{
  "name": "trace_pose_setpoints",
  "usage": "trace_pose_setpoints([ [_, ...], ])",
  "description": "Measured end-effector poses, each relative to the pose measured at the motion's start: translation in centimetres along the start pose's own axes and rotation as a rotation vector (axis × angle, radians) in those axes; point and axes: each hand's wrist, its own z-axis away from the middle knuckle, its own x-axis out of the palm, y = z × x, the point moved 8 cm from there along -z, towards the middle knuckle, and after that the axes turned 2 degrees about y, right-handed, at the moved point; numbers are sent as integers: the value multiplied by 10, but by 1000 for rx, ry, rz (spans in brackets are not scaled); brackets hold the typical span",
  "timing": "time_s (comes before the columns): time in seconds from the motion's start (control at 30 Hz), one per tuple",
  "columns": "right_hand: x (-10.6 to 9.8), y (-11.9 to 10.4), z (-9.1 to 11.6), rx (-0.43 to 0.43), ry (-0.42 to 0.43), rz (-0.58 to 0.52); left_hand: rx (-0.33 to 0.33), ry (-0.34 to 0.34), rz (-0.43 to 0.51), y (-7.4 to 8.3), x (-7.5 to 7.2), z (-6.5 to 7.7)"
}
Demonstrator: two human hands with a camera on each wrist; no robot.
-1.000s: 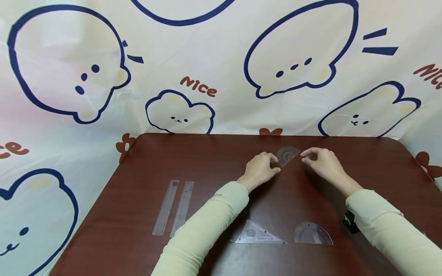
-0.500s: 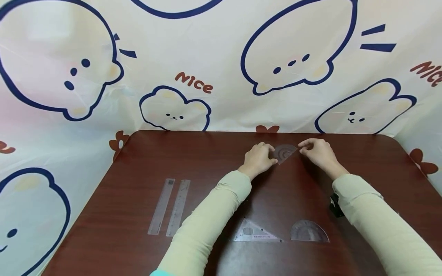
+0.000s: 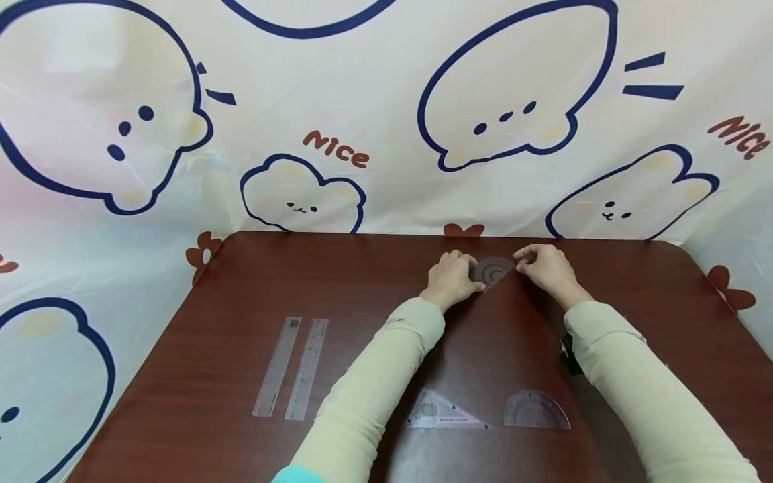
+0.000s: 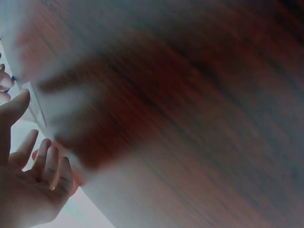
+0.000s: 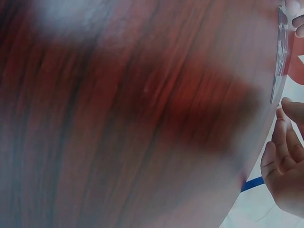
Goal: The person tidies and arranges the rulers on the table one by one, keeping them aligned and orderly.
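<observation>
A clear protractor (image 3: 494, 270) lies tilted near the far side of the table. My left hand (image 3: 451, 278) is at its left, thumb and fingers spread around that end. From the other side my right hand (image 3: 546, 272) reaches in, its thumb and index fingertips right at the protractor's right corner. In the left wrist view, the left hand (image 4: 35, 175) has its thumb and fingers apart, with the protractor (image 4: 37, 104) beyond the thumb. The right wrist view shows the right hand (image 5: 285, 156) with loosely bent fingers beside the protractor's end (image 5: 276, 78).
Two clear rulers, a left one (image 3: 276, 367) and a right one (image 3: 306, 369), lie on the brown table (image 3: 205, 376). Closer in are a clear set square (image 3: 445, 410) and a second protractor (image 3: 536, 410). A printed cloth (image 3: 386, 87) hangs behind the table's far edge.
My right hand has come left to the protractor's right corner, and my left hand has drawn closer to its left end. The protractor stays about where it was; the view has shifted slightly.
</observation>
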Motion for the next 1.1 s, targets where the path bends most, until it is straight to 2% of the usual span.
trace_pose_setpoints([
  [0.17,3,-3,-3,33,-5,11,-40,0,-2,-1,1,1],
  [0.5,3,1,-2,105,42,11,-94,18,-13,3,1,0],
  [0.93,6,2,-1,116,63,-41,-93,-28,-33,1,5,-1],
  [1.1,6,2,-1,130,70,-72,-92,-25,-25,1,6,-1],
])
